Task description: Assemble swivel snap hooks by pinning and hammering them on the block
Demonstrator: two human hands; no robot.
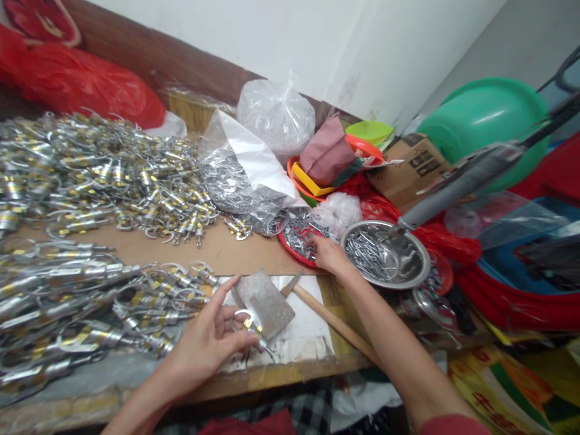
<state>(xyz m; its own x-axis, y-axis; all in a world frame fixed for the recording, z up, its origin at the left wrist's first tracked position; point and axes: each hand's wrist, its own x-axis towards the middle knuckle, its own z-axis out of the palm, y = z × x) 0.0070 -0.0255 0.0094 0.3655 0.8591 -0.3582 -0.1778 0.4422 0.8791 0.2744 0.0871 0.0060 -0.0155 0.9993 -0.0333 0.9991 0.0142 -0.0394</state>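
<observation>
My left hand (pixel 222 332) holds a small metal fitting (pixel 251 324) with a curved hook and brass-coloured parts, between thumb and fingers. Right behind the fitting lies a grey metal block (pixel 267 302) on white paper (pixel 312 338). My right hand (pixel 327 252) reaches into a red plate (pixel 290 249) of small metal pieces; its fingers are bent at the pieces, and whether they pinch one is too small to tell. Beside that hand stands a steel bowl (pixel 419 257) with metal pins (pixel 369 254). A wooden handle (pixel 335 320) lies under my right forearm.
Heaps of similar fittings (pixel 113 175) cover the left side. Plastic bags (pixel 276 112), a cardboard box (pixel 408 172) and a green basin (pixel 489 127) stand at the back. A grey metal bar (pixel 466 181) slants over the steel bowl.
</observation>
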